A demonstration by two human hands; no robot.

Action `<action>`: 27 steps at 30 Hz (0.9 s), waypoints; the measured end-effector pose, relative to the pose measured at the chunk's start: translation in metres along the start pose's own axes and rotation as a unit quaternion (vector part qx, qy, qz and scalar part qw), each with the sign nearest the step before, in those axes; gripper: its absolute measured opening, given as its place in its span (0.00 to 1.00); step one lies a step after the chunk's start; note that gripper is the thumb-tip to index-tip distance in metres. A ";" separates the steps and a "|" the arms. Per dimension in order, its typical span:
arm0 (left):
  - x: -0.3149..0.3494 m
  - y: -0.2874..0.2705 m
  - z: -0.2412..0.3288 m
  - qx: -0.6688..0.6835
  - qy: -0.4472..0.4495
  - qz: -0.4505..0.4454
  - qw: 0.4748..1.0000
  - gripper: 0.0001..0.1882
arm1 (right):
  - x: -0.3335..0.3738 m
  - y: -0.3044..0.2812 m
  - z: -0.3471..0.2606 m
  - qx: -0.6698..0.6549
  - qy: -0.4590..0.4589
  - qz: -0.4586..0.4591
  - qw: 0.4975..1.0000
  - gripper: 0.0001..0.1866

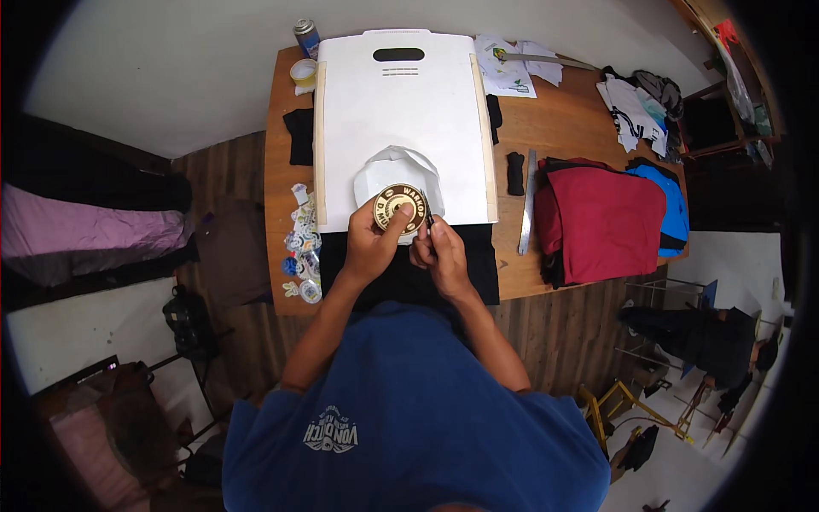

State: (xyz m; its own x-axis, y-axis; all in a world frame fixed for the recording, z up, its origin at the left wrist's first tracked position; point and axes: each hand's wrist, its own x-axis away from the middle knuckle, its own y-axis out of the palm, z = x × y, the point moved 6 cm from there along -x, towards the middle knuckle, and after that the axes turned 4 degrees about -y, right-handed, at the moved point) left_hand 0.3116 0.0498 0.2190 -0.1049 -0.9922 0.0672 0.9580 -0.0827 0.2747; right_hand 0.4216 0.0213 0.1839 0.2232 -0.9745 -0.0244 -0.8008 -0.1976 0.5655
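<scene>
The left hand is pressed on a round brown and cream label: its thumb lies on the front face, the other fingers are mostly hidden behind. The label lies at 1 o'clock from this hand, in front of the body. Being round, it has no long axis.

The right hand has its fingers together on a small dark tool, perhaps scissors; whether its blades are apart, I cannot tell. The tool points to about 12 o'clock, just beside the label's 3 o'clock edge. So both hands are near to the label, but it is the left one which carries it.

Beneath the hands is black cloth. Behind the label, toward 12 o'clock, is crumpled white paper, over a white board. Loose stickers lie at 8 o'clock, a metal ruler at 3 o'clock. Farther, at 11 o'clock, stands a yellow-edged tub; something pale seems inside. Behind it is a spray can, whose content cannot be seen.
</scene>
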 end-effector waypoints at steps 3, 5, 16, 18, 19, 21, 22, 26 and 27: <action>0.000 0.001 0.001 0.004 0.009 -0.012 1.000 0.08 | 0.000 -0.001 0.000 0.002 -0.002 0.001 1.000 0.18; 0.000 0.004 -0.005 0.002 -0.035 -0.031 0.999 0.08 | 0.000 -0.002 0.001 0.001 -0.003 0.007 1.000 0.18; 0.000 -0.004 -0.010 -0.003 -0.008 0.001 1.000 0.09 | 0.000 0.000 -0.005 -0.004 -0.043 -0.017 0.999 0.18; 0.000 -0.004 -0.012 -0.004 -0.016 0.005 1.000 0.09 | 0.001 -0.003 -0.002 0.007 -0.009 0.006 1.000 0.18; 0.000 -0.004 -0.012 -0.001 -0.015 0.007 1.000 0.09 | 0.001 -0.001 -0.006 -0.024 -0.038 -0.012 0.999 0.18; 0.000 -0.005 -0.012 0.002 -0.014 0.008 1.000 0.09 | 0.000 -0.004 -0.003 0.001 0.001 0.009 1.000 0.18; -0.001 -0.005 -0.011 -0.001 -0.014 0.007 1.000 0.09 | 0.000 -0.002 -0.007 -0.016 -0.028 -0.011 0.999 0.18; -0.001 -0.002 -0.015 -0.008 -0.048 -0.024 0.999 0.09 | 0.001 -0.004 -0.002 0.005 0.004 0.005 1.000 0.18; -0.001 -0.005 -0.010 -0.005 -0.013 0.003 1.000 0.09 | 0.001 -0.003 -0.002 0.006 0.002 0.001 1.000 0.18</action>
State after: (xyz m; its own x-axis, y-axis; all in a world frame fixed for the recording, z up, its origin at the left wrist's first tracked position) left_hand 0.3097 0.0503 0.2078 -0.1058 -0.9899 0.0947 0.9615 -0.0776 0.2637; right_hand 0.4255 0.0208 0.1834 0.2237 -0.9745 -0.0188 -0.8082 -0.1962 0.5553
